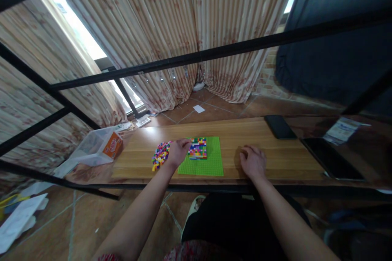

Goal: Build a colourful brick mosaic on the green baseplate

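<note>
Though its long axis is unclear, the block (199, 149) parallels the baseplate (215, 159).

Beige pleated curtains (147, 20), blotched rust, fall to brown floor tiles (220, 104) in front of me; daylight glares through the window (81, 28) at left. A black metal rail (229, 49) crosses beyond the wood-grain tabletop (235, 129); dark-blue fabric (337, 45) hangs at right.

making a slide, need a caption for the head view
Left hand beside a multicoloured brick block on a green baseplate, right hand on the wooden tabletop.
</note>
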The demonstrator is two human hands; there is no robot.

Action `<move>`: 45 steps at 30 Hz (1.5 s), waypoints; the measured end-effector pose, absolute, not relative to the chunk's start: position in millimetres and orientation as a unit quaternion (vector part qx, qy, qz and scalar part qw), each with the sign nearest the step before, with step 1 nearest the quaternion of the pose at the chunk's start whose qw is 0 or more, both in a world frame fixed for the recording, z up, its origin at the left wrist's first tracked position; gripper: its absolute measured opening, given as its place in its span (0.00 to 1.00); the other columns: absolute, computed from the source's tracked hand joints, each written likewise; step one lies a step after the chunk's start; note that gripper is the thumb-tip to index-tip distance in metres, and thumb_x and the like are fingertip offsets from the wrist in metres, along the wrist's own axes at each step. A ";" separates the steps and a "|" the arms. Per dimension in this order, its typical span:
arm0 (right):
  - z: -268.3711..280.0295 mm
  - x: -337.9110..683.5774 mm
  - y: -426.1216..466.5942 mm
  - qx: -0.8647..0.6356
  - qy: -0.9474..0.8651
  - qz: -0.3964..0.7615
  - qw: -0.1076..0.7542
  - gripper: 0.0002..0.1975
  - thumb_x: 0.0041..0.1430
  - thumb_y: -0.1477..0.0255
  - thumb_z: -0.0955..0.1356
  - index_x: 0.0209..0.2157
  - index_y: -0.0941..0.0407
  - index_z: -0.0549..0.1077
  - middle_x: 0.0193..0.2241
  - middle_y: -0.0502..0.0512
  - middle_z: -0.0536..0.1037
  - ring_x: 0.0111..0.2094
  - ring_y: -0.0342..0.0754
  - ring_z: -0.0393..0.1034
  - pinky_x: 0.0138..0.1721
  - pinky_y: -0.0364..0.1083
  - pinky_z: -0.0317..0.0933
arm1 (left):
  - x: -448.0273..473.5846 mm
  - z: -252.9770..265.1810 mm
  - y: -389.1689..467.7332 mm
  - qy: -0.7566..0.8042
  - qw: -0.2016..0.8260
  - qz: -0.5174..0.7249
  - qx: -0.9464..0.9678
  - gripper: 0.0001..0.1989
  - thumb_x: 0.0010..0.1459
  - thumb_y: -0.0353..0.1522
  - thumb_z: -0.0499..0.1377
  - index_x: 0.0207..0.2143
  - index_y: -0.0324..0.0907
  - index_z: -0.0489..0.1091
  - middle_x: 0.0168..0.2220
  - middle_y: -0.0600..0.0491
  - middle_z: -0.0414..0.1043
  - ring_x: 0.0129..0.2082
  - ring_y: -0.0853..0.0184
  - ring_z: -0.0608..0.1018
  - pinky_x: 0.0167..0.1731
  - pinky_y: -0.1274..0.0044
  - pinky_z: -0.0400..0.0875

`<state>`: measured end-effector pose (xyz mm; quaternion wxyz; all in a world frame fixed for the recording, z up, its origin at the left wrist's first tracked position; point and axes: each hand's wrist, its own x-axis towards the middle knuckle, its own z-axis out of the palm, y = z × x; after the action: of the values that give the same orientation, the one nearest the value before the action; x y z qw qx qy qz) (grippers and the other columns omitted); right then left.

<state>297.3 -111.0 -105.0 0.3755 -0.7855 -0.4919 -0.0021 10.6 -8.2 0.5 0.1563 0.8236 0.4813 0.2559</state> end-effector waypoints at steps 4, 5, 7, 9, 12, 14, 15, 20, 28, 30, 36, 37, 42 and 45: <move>-104.7 300.1 -110.5 -0.785 -0.488 0.006 0.382 0.16 0.57 0.69 0.63 0.41 0.57 0.78 0.48 0.65 0.76 0.51 0.61 0.65 0.53 0.60 0.57 | 32.1 9.5 -0.7 0.471 0.147 0.211 0.844 0.11 0.60 0.29 0.55 0.34 0.43 0.79 0.36 0.51 0.82 0.38 0.65 0.80 0.41 0.77 0.72; -104.7 300.8 -110.1 -0.784 -0.488 0.008 0.384 0.16 0.57 0.70 0.63 0.42 0.57 0.78 0.48 0.65 0.76 0.51 0.61 0.65 0.53 0.60 0.56 | 35.7 10.6 -0.2 0.471 0.142 0.199 0.847 0.12 0.60 0.29 0.55 0.34 0.43 0.79 0.36 0.51 0.81 0.38 0.65 0.80 0.42 0.76 0.72; -104.8 302.0 -109.0 -0.781 -0.488 0.012 0.389 0.16 0.57 0.71 0.63 0.42 0.57 0.78 0.47 0.65 0.76 0.51 0.60 0.65 0.53 0.59 0.56 | 41.7 11.6 -0.2 0.477 0.128 0.177 0.851 0.12 0.60 0.28 0.55 0.34 0.43 0.79 0.37 0.50 0.81 0.39 0.65 0.80 0.44 0.76 0.71; -105.0 303.0 -107.9 -0.781 -0.488 0.014 0.391 0.16 0.56 0.71 0.63 0.41 0.57 0.78 0.47 0.65 0.76 0.51 0.60 0.65 0.54 0.59 0.55 | 46.7 11.6 -1.1 0.491 0.113 0.157 0.850 0.11 0.61 0.27 0.54 0.37 0.42 0.78 0.39 0.48 0.80 0.40 0.64 0.80 0.44 0.75 0.71; -105.0 303.8 -106.9 -0.781 -0.488 0.011 0.388 0.15 0.56 0.71 0.63 0.41 0.57 0.78 0.47 0.66 0.77 0.51 0.60 0.65 0.54 0.59 0.55 | 53.0 11.0 -2.5 0.515 0.093 0.129 0.842 0.11 0.61 0.27 0.55 0.43 0.39 0.75 0.41 0.44 0.79 0.40 0.61 0.80 0.44 0.73 0.71; -105.1 303.9 -106.7 -0.783 -0.489 0.007 0.385 0.15 0.56 0.71 0.63 0.41 0.58 0.79 0.46 0.66 0.77 0.50 0.60 0.65 0.53 0.59 0.55 | 56.3 10.9 -2.3 0.527 0.087 0.113 0.838 0.13 0.60 0.26 0.55 0.46 0.38 0.73 0.40 0.42 0.79 0.40 0.59 0.80 0.43 0.71 0.71; -105.3 303.9 -106.7 -0.783 -0.489 0.005 0.384 0.15 0.57 0.72 0.63 0.40 0.58 0.79 0.46 0.66 0.77 0.50 0.59 0.65 0.53 0.58 0.56 | 57.6 10.9 -1.8 0.532 0.085 0.106 0.836 0.14 0.60 0.26 0.55 0.48 0.37 0.72 0.39 0.43 0.79 0.40 0.58 0.80 0.43 0.71 0.71; -106.3 303.2 -107.0 -0.781 -0.491 -0.006 0.385 0.14 0.57 0.72 0.63 0.39 0.58 0.78 0.46 0.64 0.77 0.48 0.57 0.66 0.51 0.56 0.56 | 59.4 10.2 2.9 0.545 0.090 0.105 0.827 0.14 0.60 0.28 0.57 0.49 0.39 0.70 0.38 0.45 0.80 0.41 0.58 0.81 0.44 0.71 0.71; -105.5 301.8 -108.1 -0.785 -0.487 -0.024 0.382 0.14 0.58 0.72 0.63 0.39 0.58 0.79 0.45 0.63 0.77 0.47 0.57 0.66 0.50 0.55 0.56 | 50.8 3.1 5.2 0.540 0.151 0.182 0.807 0.14 0.59 0.25 0.57 0.47 0.41 0.72 0.37 0.50 0.81 0.39 0.64 0.81 0.43 0.75 0.72; -106.0 302.2 -108.0 -0.783 -0.489 -0.025 0.383 0.14 0.58 0.72 0.63 0.39 0.58 0.79 0.45 0.63 0.77 0.47 0.57 0.66 0.50 0.55 0.56 | 47.4 0.2 6.5 0.543 0.166 0.213 0.795 0.14 0.59 0.25 0.56 0.46 0.41 0.73 0.39 0.49 0.81 0.40 0.64 0.81 0.45 0.75 0.72; -108.7 304.7 -106.9 -0.777 -0.497 -0.031 0.385 0.13 0.59 0.72 0.63 0.38 0.58 0.79 0.44 0.63 0.78 0.46 0.56 0.66 0.50 0.54 0.56 | 42.1 -12.8 18.2 0.581 0.199 0.305 0.728 0.15 0.59 0.27 0.57 0.48 0.40 0.73 0.47 0.44 0.78 0.47 0.60 0.79 0.50 0.69 0.72; -109.0 305.0 -106.8 -0.776 -0.497 -0.033 0.386 0.13 0.59 0.72 0.63 0.38 0.57 0.79 0.44 0.63 0.78 0.46 0.56 0.66 0.50 0.55 0.57 | 42.6 -15.3 20.6 0.582 0.210 0.313 0.721 0.15 0.58 0.28 0.58 0.48 0.40 0.74 0.48 0.44 0.78 0.48 0.60 0.78 0.51 0.68 0.71; -108.8 305.2 -106.8 -0.774 -0.500 -0.033 0.388 0.13 0.59 0.71 0.63 0.38 0.57 0.79 0.44 0.63 0.78 0.46 0.56 0.66 0.50 0.56 0.57 | 48.8 -25.8 25.4 0.568 0.294 0.329 0.695 0.12 0.55 0.27 0.61 0.42 0.40 0.78 0.43 0.47 0.81 0.44 0.62 0.80 0.48 0.72 0.73; -107.7 304.7 -107.3 -0.778 -0.498 -0.028 0.383 0.13 0.59 0.71 0.63 0.38 0.57 0.79 0.44 0.64 0.78 0.46 0.56 0.66 0.50 0.56 0.57 | 51.1 -29.1 22.8 0.562 0.338 0.337 0.676 0.11 0.55 0.28 0.62 0.41 0.40 0.79 0.37 0.50 0.82 0.36 0.65 0.81 0.40 0.75 0.74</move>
<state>304.7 -107.3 -107.7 0.3834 -0.7775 -0.4977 -0.0276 51.1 22.8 -29.1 0.3376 0.6760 0.5619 0.3367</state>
